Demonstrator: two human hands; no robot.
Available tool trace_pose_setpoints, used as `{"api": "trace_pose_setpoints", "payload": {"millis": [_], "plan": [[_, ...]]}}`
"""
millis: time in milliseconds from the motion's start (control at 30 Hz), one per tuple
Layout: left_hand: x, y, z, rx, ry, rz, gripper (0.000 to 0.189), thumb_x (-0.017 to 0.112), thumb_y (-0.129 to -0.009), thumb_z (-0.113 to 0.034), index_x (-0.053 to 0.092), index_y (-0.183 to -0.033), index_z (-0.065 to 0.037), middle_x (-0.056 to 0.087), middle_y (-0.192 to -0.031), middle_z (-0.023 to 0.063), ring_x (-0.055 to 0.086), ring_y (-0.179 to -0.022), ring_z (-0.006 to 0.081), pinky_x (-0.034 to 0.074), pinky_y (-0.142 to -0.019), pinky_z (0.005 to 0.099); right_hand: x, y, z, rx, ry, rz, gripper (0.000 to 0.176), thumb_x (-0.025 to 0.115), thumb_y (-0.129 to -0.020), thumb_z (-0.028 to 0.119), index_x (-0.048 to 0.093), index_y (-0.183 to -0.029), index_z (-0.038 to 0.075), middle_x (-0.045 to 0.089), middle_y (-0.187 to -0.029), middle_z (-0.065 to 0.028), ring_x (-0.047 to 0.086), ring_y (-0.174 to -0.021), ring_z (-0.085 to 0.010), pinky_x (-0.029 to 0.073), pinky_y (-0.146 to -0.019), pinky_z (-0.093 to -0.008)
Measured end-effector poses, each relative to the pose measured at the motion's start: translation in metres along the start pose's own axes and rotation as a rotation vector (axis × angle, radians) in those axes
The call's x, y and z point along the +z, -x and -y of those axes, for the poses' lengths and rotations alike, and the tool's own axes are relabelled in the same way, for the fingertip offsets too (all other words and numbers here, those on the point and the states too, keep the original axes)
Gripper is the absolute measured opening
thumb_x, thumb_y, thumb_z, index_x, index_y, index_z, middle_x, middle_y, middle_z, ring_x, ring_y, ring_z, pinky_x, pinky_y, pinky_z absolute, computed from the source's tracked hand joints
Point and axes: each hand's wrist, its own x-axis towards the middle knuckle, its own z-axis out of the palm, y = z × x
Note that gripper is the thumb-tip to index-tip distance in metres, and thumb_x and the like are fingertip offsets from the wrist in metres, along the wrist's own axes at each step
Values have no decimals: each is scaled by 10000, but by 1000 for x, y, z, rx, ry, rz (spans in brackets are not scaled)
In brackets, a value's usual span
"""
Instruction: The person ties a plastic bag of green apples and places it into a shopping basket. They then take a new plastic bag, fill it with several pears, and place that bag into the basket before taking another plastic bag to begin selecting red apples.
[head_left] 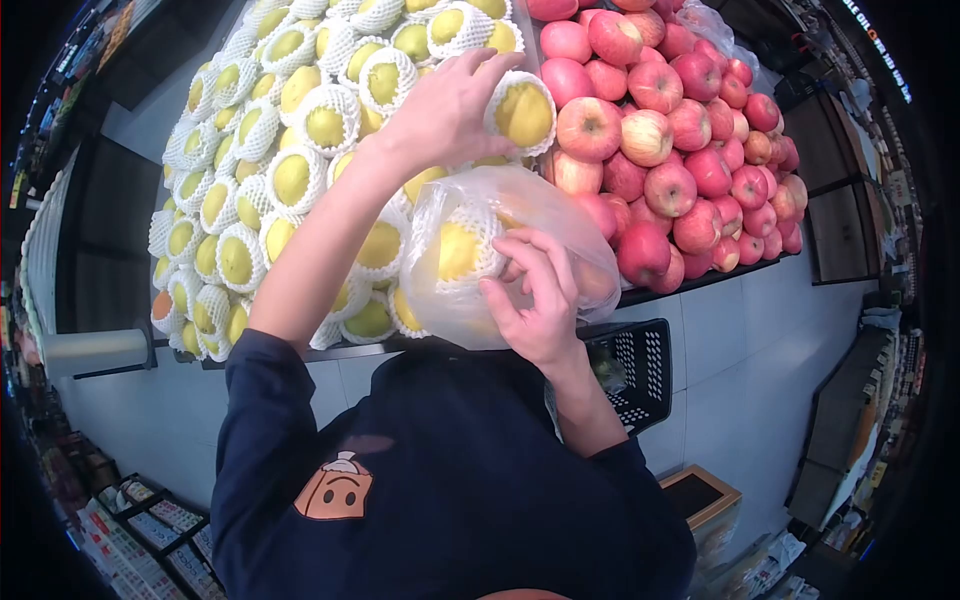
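My left fingers [497, 66] grip one netted pear [524, 113]; my right fingers [545, 262], loosely spread, touch one plastic bag [450, 318] holding at least one pear [461, 250].

"Where's the bare left hand [455, 105]?"
"Farther from the body than the bare right hand [540, 300], back up, fingers reaching rightward, thumb below them in a wide, curved grasp."
"And its forearm [325, 235]?"
"Bare, slanting back down to a dark navy fabric sleeve [270, 400]."
"The right one?"
"Closer to the torso, fingers bent, thumb apart on their left. Behind it, the right wrist [565, 362] runs into a shorter visible stretch of forearm."
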Motion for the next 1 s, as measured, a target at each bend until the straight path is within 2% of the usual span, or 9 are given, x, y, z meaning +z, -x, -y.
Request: {"api": "trace_pose_setpoints", "payload": {"millis": [167,300,467,633,700,767,833,900,1000], "plan": [[40,-32,-13,-51,-312,252,1049,887,-578,-309,368,-1478,-167,540,-1302,185,551,-1193,381,430,-985,491,-15,9,12,-1,-16,-13,341,759,-792,87,667,-1117,42,612,-1108,-117,641,-720,-174,550,-641,-289],[50,-30,-5,16,-262,106,976,871,-557,-314,427,-1412,-159,561,-1223,158,574,-1127,358,418,-969,482,-25,17,17,-17,-39,-40,300,745,-790,72,669,-1077,30,621,-1076,-106,643,-684,-173,550,-601,-288],[6,-11,-13,-92,55,-325,853,835,-613,-217,461,-1365,-64,571,-1268,185,591,-1156,352,485,-987,464,-26,18,23,-70,-122,-77,262,739,-781,42,676,-1035,30,655,-997,-108,653,-666,-184,538,-551,-284],[-44,59,-7,-325,1254,-453,891,776,-769,-454,381,-1414,17,583,-1281,171,621,-1153,315,480,-1034,444,-22,13,43,-242,-349,82,259,752,-755,15,682,-1003,28,685,-886,-85,670,-641,-191,535,-554,-295],[-52,101,-9,-293,1599,-358,1002,611,-813,-670,285,-1511,-29,469,-1423,246,528,-1264,434,466,-1032,477,-15,12,56,-291,-491,222,265,752,-751,10,685,-1006,26,688,-878,-85,678,-665,-205,546,-573,-302],[-49,141,-16,-258,2074,-387,1013,656,-790,-681,269,-1534,-113,279,-1512,323,473,-1246,548,484,-1007,544,1,13,62,-265,-596,360,326,764,-753,32,671,-1065,12,681,-984,-104,688,-725,-212,563,-618,-307],[-41,171,-27,-224,2252,-482,982,588,-811,-733,247,-1548,-182,211,-1528,339,473,-1223,565,493,-981,575,14,10,71,-161,-626,468,368,771,-757,49,657,-1104,2,668,-1062,-123,697,-809,-234,571,-655,-307],[-39,202,-32,-275,2222,-543,1015,620,-797,-712,249,-1544,-134,295,-1500,325,487,-1230,534,497,-981,560,26,8,75,-105,-554,464,603,800,-765,96,538,-1300,2,497,-1365,-215,620,-1119,-309,573,-800,-355],[-44,234,-38,-550,1576,-560,1081,638,-773,-710,241,-1532,-50,401,-1454,294,507,-1242,477,502,-984,527,42,3,80,-3,-490,494,845,833,-735,120,376,-1439,19,384,-1453,-270,519,-1246,-376,557,-861,-404]]}}
